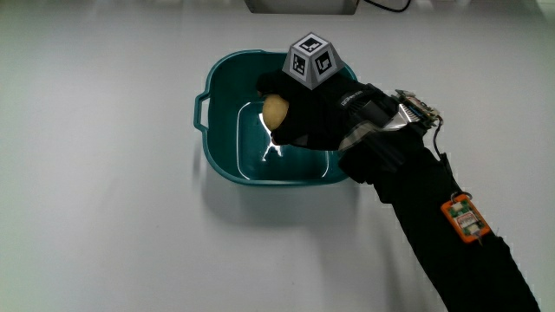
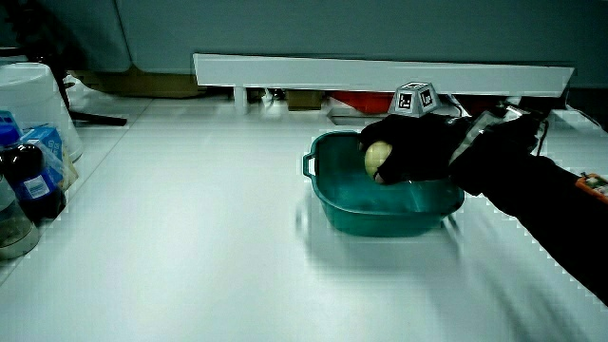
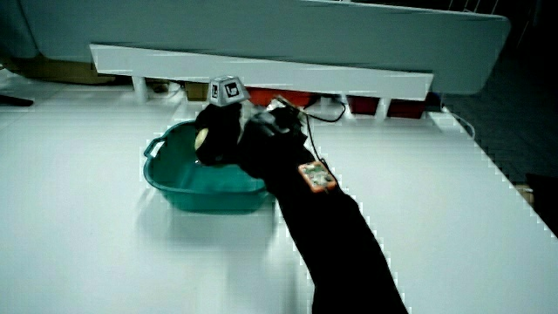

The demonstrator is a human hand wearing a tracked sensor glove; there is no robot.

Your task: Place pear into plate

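Your hand point(image 1: 316, 117) was over the plate point(image 1: 227, 160), a deep teal dish with small handles on its rim. Your fingers were curled around the pear point(image 1: 275, 111) and held it tight. The pear was pale yellow and only part of it peeked out past your fingers. It sat in your grip above the inside of the plate, and you could not tell from the views if it touched the bottom.

The back of your hand faced up, so the cube point(image 1: 310, 61) on it pointed up too. Your forearm point(image 1: 434, 217) came in over the plate's rim on the side nearer to you and ran back toward you across the table point(image 1: 104, 217). A small orange tag point(image 1: 464, 217) was on the sleeve.

In a side view, the hand point(image 2: 408, 147) hung above the plate point(image 2: 380, 214) with the pear point(image 2: 377, 157) at the fingertips, level with the rim or a little over it. In a side view, the forearm point(image 3: 323, 227) sloped down from the hand point(image 3: 222, 131) toward you, and the pear point(image 3: 201, 137) showed as a small pale spot by the fingers, over the plate point(image 3: 187, 187).

Some bottles point(image 2: 28, 180) stood at the table's edge, well apart from the plate.
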